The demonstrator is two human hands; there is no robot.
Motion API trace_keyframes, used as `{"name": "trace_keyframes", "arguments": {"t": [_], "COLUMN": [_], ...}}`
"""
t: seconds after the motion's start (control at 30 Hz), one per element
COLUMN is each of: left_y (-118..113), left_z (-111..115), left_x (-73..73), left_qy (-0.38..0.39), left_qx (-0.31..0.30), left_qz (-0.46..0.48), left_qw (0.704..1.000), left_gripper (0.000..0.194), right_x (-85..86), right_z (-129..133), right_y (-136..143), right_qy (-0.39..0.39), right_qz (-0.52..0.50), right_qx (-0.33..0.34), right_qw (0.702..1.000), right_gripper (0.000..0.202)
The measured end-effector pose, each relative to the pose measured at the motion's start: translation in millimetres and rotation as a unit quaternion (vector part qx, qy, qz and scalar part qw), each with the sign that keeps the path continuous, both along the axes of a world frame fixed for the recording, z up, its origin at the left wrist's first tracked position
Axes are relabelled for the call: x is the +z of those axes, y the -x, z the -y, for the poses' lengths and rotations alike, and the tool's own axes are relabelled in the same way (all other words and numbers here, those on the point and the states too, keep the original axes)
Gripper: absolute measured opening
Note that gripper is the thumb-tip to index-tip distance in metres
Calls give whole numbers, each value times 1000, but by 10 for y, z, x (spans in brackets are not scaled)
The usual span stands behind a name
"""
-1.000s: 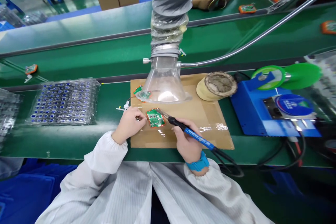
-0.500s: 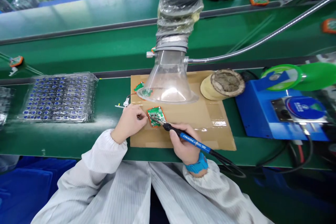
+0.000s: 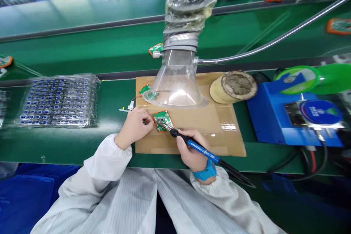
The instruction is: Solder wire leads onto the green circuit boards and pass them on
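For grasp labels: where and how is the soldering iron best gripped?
Likely by the blue handle of the soldering iron, from the near right, where the right hand holds it: the slim shaft slants down that way, cable trailing, while its metal tip points left over the green circuit board.

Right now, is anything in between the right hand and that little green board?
Only the soldering iron that the right hand holds, its tip over the green board. Nothing else visible stands between; the clear funnel hangs beyond the board.

Elec. wkshp: PCBs [image 3: 164, 118], fume duct [image 3: 185, 18]
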State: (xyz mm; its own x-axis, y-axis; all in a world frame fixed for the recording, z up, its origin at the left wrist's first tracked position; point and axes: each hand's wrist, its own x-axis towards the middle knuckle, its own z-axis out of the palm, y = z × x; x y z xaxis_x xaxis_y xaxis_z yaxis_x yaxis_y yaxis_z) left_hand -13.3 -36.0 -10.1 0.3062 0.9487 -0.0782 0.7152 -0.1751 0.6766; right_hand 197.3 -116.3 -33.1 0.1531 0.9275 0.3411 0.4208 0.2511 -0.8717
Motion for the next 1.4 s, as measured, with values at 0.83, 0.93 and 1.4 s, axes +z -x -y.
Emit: {"name": "trace_keyframes", "arguments": {"t": [0.83, 0.93, 1.4], "left_y": [0, 2, 9], "left_z": [2, 2, 5], "left_x": [-12, -11, -11], "left_qy": [-8, -7, -5], "left_qx": [-2, -3, -2], "left_qz": [-7, -8, -4], "left_qw": [1000, 1000, 1000], "left_gripper": [20, 19, 19], "right_x": [-1, -2, -43], "right_z": [12, 12, 15], "right_y": [-3, -3, -35], "right_qy": [-21, -30, -21], "right_qz": [-10, -10, -34], "right_qx": [14, 14, 0], "right_qw": [1000, 999, 999], "right_gripper": [4, 4, 5]}}
